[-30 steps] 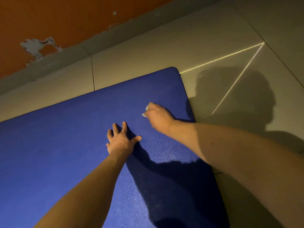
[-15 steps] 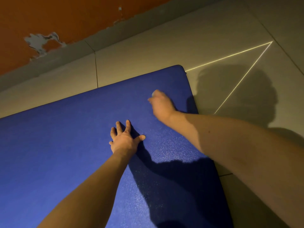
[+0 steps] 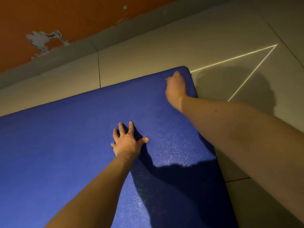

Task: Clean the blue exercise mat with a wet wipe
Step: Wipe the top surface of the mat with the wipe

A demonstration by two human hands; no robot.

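Left grip flat, fingers spread; right grip curled, blurred, arm stretched forward

The right hand has travelled from mid-frame up and right across the blue textured foam exercise mat, reaching its far corner, and is motion-blurred. The white wet wipe, whose edge showed earlier at the fingertips, is now hidden under that hand.

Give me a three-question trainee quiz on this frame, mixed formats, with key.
1. True or false: the left hand lies flat, fingers spread, on the blue exercise mat.
2. The right hand is over the mat's: A) far right corner B) near left corner C) middle.
3. What surface does the mat lie on?

Key: 1 true; 2 A; 3 the tiled floor.
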